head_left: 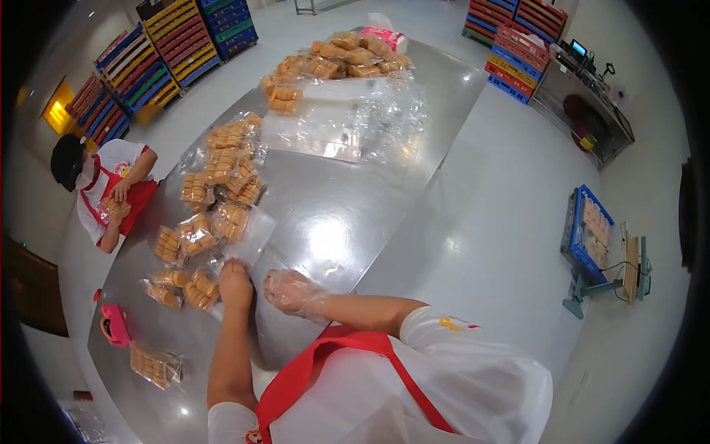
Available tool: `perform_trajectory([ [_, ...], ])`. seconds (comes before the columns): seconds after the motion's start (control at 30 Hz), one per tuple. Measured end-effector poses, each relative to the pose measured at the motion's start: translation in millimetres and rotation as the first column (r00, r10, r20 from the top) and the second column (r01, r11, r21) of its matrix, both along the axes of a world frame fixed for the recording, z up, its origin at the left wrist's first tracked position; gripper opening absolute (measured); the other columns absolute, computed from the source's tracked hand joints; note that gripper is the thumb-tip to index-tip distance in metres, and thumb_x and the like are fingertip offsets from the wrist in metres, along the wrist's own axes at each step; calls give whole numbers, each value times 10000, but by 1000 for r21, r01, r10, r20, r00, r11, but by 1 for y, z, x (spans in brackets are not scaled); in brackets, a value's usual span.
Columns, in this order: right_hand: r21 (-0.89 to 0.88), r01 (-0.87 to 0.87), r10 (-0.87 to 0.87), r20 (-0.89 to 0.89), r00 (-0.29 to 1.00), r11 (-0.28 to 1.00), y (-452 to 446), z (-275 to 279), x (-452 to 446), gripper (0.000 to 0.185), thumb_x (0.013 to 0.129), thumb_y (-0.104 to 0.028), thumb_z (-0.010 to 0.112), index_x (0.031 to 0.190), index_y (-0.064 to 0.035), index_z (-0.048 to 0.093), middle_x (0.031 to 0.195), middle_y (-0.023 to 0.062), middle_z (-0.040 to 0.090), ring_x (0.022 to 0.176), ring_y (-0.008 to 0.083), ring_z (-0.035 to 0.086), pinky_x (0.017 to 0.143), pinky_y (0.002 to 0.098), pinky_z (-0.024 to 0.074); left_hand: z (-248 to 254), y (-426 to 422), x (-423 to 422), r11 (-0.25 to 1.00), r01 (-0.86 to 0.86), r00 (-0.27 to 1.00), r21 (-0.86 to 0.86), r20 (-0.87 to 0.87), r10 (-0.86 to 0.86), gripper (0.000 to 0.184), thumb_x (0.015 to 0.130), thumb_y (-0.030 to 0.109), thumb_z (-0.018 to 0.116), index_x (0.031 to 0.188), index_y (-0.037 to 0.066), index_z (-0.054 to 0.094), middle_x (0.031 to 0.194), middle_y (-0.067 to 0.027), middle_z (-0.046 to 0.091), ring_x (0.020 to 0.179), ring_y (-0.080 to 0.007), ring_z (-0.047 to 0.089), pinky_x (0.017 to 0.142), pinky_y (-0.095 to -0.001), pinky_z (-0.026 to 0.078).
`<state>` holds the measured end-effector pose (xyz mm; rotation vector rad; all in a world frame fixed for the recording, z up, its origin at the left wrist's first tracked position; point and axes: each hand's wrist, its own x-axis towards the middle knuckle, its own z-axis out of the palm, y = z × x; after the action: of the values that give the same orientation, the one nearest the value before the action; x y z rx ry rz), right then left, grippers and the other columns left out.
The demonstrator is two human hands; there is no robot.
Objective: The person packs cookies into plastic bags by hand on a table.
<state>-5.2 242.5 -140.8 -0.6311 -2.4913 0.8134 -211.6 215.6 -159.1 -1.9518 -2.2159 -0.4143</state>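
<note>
My left hand (234, 283) is bare and closed at the edge of a clear plastic bag (255, 235) on the steel table; what its fingers hold is hidden. Just right of it, my right hand (290, 290), in a clear plastic glove, has its fingers curled, and anything in them is too small to make out. Beside my left hand lie bags of round biscuits (200, 289). Another bag of biscuits (231, 221) sits just beyond it, partly on the clear plastic.
The steel table (310, 185) bears a biscuit pile (347, 55), clear bags (318, 133), a pink tape dispenser (115, 325) and a biscuit pack (155, 365). A co-worker (118, 177) stands at the left edge holding a pack. Stacked crates (177, 37) stand behind.
</note>
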Motion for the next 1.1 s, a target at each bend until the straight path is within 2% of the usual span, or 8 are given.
perform_trajectory([
  [0.27,-113,36,-34,22,999,993,5,14,0,237,937,-200,506,907,-22,660,955,184,617,899,380,624,820,460,514,66,7,-5,986,-77,898,148,440,4,187,913,134,637,959,-45,666,823,-162,692,747,-289,664,700,-393,511],
  [0.43,-82,91,-97,-76,992,993,-1,9,-10,256,947,-235,531,937,-12,658,982,196,628,886,389,635,813,468,507,177,-46,63,915,-285,409,286,900,-153,171,935,150,662,938,-20,673,786,-65,663,703,-140,620,632,-276,493],
  [0.63,-674,173,-420,-221,880,718,-6,33,3,289,929,-302,635,918,-14,621,871,141,598,763,293,592,705,394,494,190,-130,60,825,-388,493,411,849,-191,148,890,92,701,813,4,610,767,-27,599,653,-130,574,600,-269,466],
  [0.73,-117,109,-150,-443,884,987,-30,94,24,277,934,-279,638,960,-7,592,850,103,579,740,239,561,698,351,487,183,-153,57,870,-232,869,435,495,-15,193,826,56,746,767,7,568,727,-56,567,619,-164,542,577,-318,436],
  [0.77,-168,12,-87,-445,891,986,-41,118,27,274,936,-274,636,983,-8,586,861,100,583,756,227,563,710,346,486,187,-152,72,893,-169,901,417,433,-32,250,776,41,773,733,5,530,703,-106,516,604,-247,513,566,-375,404],
  [0.93,-534,-312,84,-408,909,786,-48,158,15,287,946,-275,630,1053,-18,561,933,101,591,849,195,575,774,336,485,200,-153,100,933,102,881,346,404,-246,285,787,48,754,704,16,483,685,-132,456,627,-328,483,561,-415,390],
  [1.03,-305,-355,119,-587,801,884,-46,176,20,180,953,-190,597,1029,-27,582,935,66,575,892,152,553,788,329,484,207,-159,99,917,244,898,316,285,-337,271,789,85,750,714,34,495,707,-121,461,653,-313,505,566,-418,410],
  [1.1,-339,-263,33,-556,831,903,-37,176,13,152,960,-181,597,988,-32,596,909,32,567,860,123,537,777,306,479,213,-160,105,898,330,910,292,156,-385,255,793,109,739,717,47,503,732,-105,471,676,-302,518,569,-412,429],
])
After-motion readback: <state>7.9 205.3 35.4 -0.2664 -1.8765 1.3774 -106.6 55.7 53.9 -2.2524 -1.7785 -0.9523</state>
